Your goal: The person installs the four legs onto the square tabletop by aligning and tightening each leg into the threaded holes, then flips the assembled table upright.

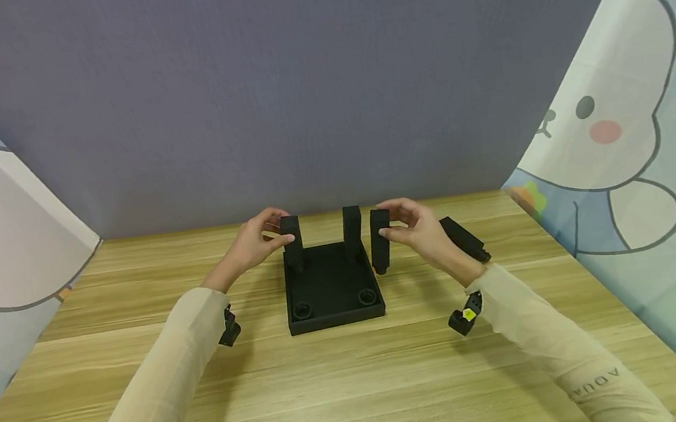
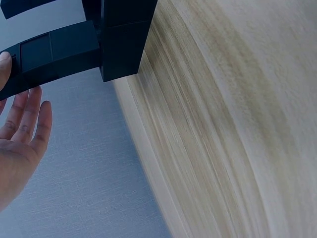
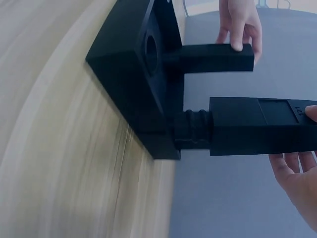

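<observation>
A shallow black square base with raised edges lies on the table, two round sockets showing at its near corners. Black block-shaped legs stand at its two far corners. My left hand holds the far-left leg near its top, thumb on the near side. The far-right leg stands untouched between my hands. With thumb and fingers my right hand grips another black leg upright just right of the base. In the right wrist view its ridged, screw-like end points toward the table side.
One more black leg lies on the wooden table to the right, beyond my right wrist. A grey-blue panel rises behind the table. Cartoon-printed cloths hang at the left and right.
</observation>
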`<state>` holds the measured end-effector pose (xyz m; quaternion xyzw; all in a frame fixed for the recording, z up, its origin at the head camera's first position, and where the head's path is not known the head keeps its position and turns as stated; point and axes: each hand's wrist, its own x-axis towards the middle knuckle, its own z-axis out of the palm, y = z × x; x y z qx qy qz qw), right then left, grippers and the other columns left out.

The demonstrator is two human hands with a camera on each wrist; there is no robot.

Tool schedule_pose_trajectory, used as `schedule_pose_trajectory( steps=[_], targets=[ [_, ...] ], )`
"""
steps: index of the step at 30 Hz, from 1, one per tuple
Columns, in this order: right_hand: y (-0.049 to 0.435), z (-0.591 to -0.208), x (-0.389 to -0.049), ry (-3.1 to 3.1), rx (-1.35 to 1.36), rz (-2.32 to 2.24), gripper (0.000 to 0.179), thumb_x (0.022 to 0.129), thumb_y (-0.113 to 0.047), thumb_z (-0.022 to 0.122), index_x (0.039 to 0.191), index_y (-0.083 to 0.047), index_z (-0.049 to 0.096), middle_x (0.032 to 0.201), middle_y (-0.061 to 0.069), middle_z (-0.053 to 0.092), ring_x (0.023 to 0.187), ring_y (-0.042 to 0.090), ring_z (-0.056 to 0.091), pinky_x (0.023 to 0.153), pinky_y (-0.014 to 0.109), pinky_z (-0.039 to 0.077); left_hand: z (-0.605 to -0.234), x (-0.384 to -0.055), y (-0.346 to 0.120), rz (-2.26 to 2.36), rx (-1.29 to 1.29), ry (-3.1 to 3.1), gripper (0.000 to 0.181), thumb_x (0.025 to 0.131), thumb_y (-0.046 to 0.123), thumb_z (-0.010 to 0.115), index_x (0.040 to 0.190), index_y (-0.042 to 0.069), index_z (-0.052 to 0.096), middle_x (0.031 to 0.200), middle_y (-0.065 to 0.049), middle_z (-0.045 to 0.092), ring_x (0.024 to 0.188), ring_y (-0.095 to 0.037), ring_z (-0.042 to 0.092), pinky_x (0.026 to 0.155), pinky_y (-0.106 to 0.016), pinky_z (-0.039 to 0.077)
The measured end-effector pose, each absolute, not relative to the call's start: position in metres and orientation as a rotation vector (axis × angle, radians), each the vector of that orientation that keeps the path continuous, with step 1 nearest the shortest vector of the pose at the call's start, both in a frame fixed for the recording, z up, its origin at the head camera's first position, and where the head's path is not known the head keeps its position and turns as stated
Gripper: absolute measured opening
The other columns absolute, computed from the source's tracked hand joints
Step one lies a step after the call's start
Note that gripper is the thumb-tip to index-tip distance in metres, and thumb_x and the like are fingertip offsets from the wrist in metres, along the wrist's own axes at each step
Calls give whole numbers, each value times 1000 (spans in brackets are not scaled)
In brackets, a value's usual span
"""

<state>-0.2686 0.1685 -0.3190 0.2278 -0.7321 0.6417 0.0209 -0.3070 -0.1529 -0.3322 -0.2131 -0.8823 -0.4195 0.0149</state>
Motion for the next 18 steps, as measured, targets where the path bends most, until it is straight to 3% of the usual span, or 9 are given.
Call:
schedule_pose_trajectory(
  steps=[6,18],
  targets=[
    [152,-319,-269,-2235,752,2048,45,79,6,66,121,8,50,100,-2,56,93,11,52,84,25,50,-332,-308,-153,-1308,-673,-2743,40,86,21,65,122,13,49,113,-13,55,105,-30,56,85,-44,50],
    [119,-324,-265,-2246,876,2093,41,78,9,64,118,5,52,100,4,55,91,15,53,82,29,50,-333,-308,-153,-1301,-672,-2743,41,85,22,65,122,13,49,114,-13,55,105,-30,56,84,-43,50]
  ],
)
